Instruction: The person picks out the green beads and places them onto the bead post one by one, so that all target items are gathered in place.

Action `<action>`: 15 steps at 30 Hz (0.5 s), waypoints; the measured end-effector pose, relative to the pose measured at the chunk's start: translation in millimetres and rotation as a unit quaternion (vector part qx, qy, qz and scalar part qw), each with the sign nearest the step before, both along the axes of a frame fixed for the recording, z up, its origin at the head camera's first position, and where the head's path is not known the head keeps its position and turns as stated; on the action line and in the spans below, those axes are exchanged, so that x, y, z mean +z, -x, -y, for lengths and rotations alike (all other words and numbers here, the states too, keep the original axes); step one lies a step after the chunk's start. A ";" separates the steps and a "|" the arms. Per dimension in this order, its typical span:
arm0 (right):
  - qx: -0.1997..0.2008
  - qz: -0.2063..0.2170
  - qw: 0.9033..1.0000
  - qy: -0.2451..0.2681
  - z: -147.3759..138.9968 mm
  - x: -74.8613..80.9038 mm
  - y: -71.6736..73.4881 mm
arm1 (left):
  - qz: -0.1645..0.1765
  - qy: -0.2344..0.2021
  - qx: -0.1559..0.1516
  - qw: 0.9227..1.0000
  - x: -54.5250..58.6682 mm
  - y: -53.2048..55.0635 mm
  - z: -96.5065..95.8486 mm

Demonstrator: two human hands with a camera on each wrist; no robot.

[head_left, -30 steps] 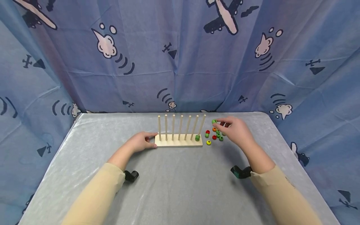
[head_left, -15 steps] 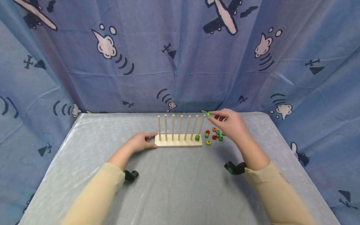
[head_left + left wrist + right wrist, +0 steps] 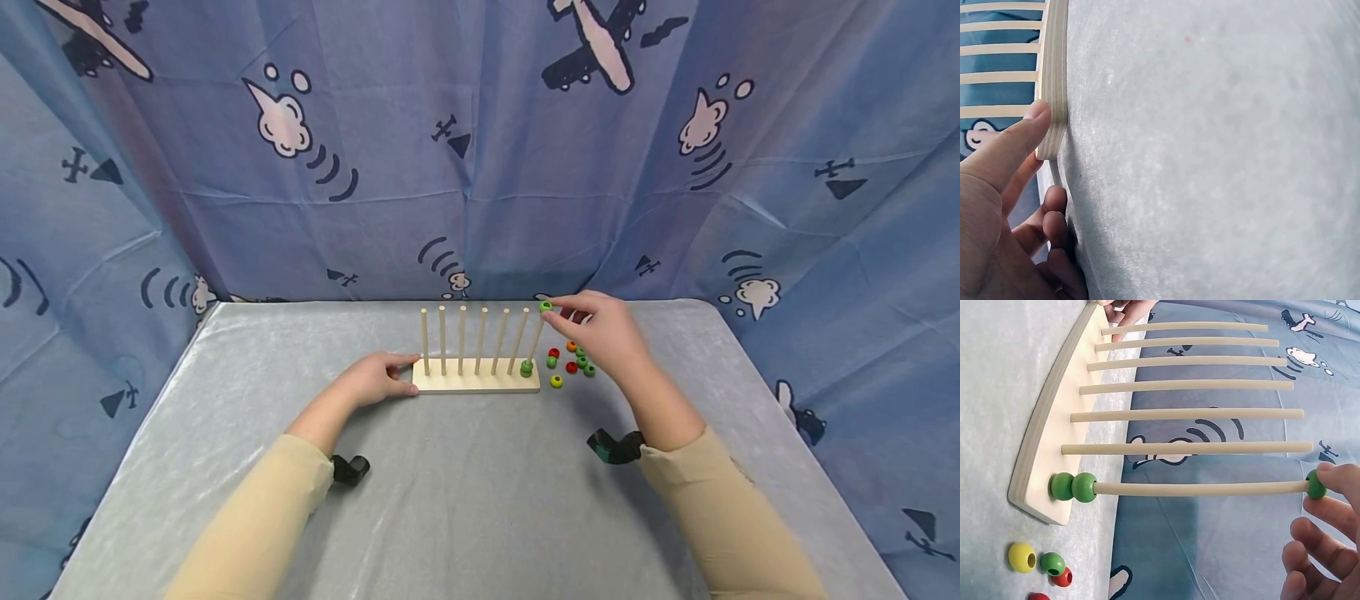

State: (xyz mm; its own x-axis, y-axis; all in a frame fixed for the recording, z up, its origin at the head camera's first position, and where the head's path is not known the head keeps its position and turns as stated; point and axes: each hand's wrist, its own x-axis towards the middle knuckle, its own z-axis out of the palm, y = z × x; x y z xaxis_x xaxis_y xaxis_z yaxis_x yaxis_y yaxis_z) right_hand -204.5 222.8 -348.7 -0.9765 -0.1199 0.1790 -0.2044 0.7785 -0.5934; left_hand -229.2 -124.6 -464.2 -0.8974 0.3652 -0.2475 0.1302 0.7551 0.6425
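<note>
A pale wooden peg board (image 3: 474,382) with a row of upright pegs stands on the table. My left hand (image 3: 373,379) grips its left end, thumb on the front edge and a finger behind. Two green beads (image 3: 1074,487) are stacked at the foot of the rightmost peg (image 3: 1204,489). My right hand (image 3: 603,329) pinches another green bead (image 3: 1315,484) between thumb and index finger at that peg's tip. In the right wrist view the bead meets the peg's end; how far it sits over it is hard to tell.
Loose red, green, orange and yellow beads lie right of the board, among them a yellow bead (image 3: 557,381) and an orange bead (image 3: 572,346). A grey cloth covers the table (image 3: 480,500). Behind it hangs a blue patterned curtain (image 3: 390,167).
My right hand has carried the pinched green bead up and to the left, from above the loose beads to the tip of the rightmost peg. The left hand has stayed put.
</note>
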 end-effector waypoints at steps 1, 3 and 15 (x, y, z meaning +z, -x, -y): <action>0.000 0.003 1.000 0.000 0.2 -0.6 0.4 | 0.001 0.001 0.000 1.000 0.2 -0.1 0.0; 0.001 0.005 1.000 0.000 0.1 -1.7 1.0 | 0.002 0.002 0.002 1.000 0.2 -0.1 0.0; 0.000 0.009 1.000 -0.008 -0.6 -7.9 2.4 | -0.002 0.000 0.003 1.000 -2.7 1.4 0.2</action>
State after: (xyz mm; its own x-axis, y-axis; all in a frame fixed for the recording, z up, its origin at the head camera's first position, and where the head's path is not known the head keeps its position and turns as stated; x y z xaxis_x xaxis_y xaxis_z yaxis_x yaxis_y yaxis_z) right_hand -206.9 223.4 -356.7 -0.9796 -0.1228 0.1591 -0.1937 0.7878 -0.5847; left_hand -230.6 -124.8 -467.0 -0.9005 0.3604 -0.2434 0.1286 0.7553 0.6427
